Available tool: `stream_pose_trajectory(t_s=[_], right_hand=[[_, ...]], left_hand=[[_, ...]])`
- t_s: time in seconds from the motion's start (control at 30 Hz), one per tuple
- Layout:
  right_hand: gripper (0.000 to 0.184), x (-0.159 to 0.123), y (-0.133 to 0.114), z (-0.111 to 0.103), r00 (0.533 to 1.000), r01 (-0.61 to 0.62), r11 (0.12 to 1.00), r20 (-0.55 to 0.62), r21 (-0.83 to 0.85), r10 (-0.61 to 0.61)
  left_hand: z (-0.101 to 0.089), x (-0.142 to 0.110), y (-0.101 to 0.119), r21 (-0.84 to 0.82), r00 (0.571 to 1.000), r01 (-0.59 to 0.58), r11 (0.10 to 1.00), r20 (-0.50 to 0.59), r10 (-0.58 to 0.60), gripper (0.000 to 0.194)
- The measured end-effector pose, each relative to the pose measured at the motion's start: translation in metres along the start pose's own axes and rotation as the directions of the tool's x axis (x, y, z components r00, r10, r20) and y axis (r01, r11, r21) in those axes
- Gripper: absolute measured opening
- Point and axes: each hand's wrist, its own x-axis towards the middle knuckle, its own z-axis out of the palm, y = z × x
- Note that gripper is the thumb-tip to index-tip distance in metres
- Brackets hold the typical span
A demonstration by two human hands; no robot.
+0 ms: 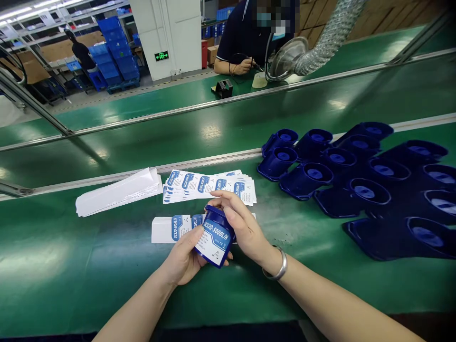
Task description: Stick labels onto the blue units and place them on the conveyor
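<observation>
A dark blue plastic housing (pixel 220 217) is held between both hands above the green bench. Its side bears a white and blue label (pixel 214 242) printed "DCS2Q-5000L/H". My left hand (pixel 185 259) grips it from the left, the thumb lying on the label's edge. Against its upper right side rests my right hand (pixel 245 228), fingers curved over it and a metal bangle on the wrist. Directly behind lies a label strip (pixel 162 230), partly hidden by the hands and the housing. Beyond that is a pile of printed label sheets (pixel 192 183).
Several similar blue housings (pixel 356 175) stand in rows at the right. Blank white strips (pixel 119 192) are stacked at the left. Past the metal rail (pixel 178 111), a co-worker (pixel 245 42) sits near a flexible duct (pixel 327 40) and a small black part (pixel 224 89).
</observation>
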Motion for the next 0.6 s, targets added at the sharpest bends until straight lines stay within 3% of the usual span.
stream_pose_trajectory(t_s=[0.2,0.3,0.4,0.53,0.6], right_hand=[[0.045,-0.006,-0.002,0.006,0.989,0.009,0.99,-0.147,-0.144,-0.03],[0.046,-0.007,-0.003,0.009,0.985,0.012,0.986,-0.171,-0.165,-0.04],[0.043,-0.006,-0.001,0.011,0.981,-0.006,0.99,-0.192,-0.142,-0.021],[0.04,-0.002,0.001,0.006,0.99,-0.038,0.986,-0.143,-0.16,0.014],[0.041,0.0,0.0,-0.001,0.998,-0.008,0.98,-0.063,-0.2,-0.005]], left_hand=[[0.003,-0.003,-0.003,0.135,0.981,-0.11,0.985,-0.142,0.129,0.04],[0.004,-0.004,-0.007,0.259,0.954,-0.192,0.947,-0.175,0.242,0.04],[0.007,-0.004,-0.011,0.443,0.912,-0.23,0.867,-0.213,0.351,0.053],[0.009,-0.005,-0.014,0.677,0.823,-0.241,0.696,-0.237,0.516,0.073],[0.008,-0.006,-0.012,0.671,0.837,-0.248,0.698,-0.214,0.504,0.077]])
